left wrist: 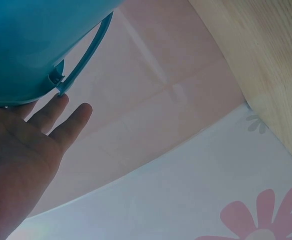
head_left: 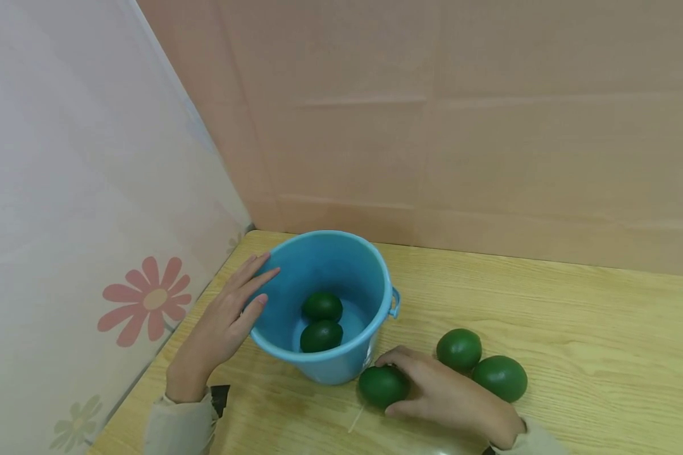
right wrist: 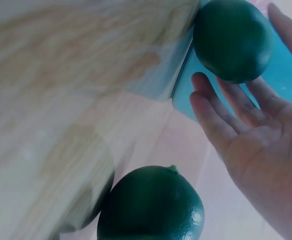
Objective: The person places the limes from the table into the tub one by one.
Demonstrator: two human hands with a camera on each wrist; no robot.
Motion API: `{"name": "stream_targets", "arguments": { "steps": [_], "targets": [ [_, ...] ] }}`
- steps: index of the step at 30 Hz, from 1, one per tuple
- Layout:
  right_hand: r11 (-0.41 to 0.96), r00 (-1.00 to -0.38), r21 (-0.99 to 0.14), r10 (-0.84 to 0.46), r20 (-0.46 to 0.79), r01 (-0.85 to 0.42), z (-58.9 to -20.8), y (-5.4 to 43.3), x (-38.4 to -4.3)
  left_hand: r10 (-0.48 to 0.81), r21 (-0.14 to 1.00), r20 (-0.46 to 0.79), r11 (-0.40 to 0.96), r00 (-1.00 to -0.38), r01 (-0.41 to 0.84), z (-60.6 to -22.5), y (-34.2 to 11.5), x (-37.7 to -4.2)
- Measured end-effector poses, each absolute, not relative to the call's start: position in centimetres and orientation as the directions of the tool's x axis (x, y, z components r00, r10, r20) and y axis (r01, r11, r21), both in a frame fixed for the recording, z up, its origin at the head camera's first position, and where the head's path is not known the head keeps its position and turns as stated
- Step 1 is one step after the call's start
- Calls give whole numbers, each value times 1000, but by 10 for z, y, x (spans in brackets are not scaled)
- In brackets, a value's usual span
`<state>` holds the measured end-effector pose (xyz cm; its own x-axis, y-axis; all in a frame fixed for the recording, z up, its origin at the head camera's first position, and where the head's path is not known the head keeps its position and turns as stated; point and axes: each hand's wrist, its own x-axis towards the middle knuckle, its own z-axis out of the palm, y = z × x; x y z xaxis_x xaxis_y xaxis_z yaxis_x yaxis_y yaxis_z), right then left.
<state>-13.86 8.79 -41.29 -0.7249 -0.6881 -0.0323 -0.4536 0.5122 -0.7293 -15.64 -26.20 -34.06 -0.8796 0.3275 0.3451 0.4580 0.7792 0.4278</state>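
Left hand [head_left: 227, 319]: fingers spread, laid at the left rim of the blue bucket [head_left: 332, 370].
Bucket handle [left wrist: 89, 55]: the left wrist view shows its hinge just beside the fingertips; the head view hides that side.
Right hand [head_left: 446, 397]: fingers and thumb curve round the gripped fruit [head_left: 382, 387]; how firmly, one cannot tell.
Gripped fruit: green, low in front of the bucket, over the wooden table [head_left: 603, 328].
Bucket's inside: only the head view reveals the rear fruit [head_left: 322, 306] and front fruit [head_left: 321, 337], both green.
Loose pair [head_left: 500, 379]: green fruits, side by side beyond the right wrist.
Stem nub [right wrist: 173, 169]: on a loose fruit, plain only from the right wrist.
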Motion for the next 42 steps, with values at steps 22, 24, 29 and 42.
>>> {"name": "stream_targets", "arguments": {
  "steps": [22,24,29,42],
  "targets": [
    [479,-620,-752,-775,-121,-453,-415,86,-130,334,429,345,775,-877,464,-341,-262,-156],
    [476,-613,-757,-780,-126,-449,-415,86,-130,335,430,347,773,-876,466,-341,-262,-157],
    [433,-603,-758,-795,-67,-488,-415,89,-131,334,431,342,775,-878,462,-340,-262,-157],
    [322,-599,-850,-800,-9,-416,-399,101,-132,325,440,329,778,-887,448,-340,-262,-157]
  ]
}}
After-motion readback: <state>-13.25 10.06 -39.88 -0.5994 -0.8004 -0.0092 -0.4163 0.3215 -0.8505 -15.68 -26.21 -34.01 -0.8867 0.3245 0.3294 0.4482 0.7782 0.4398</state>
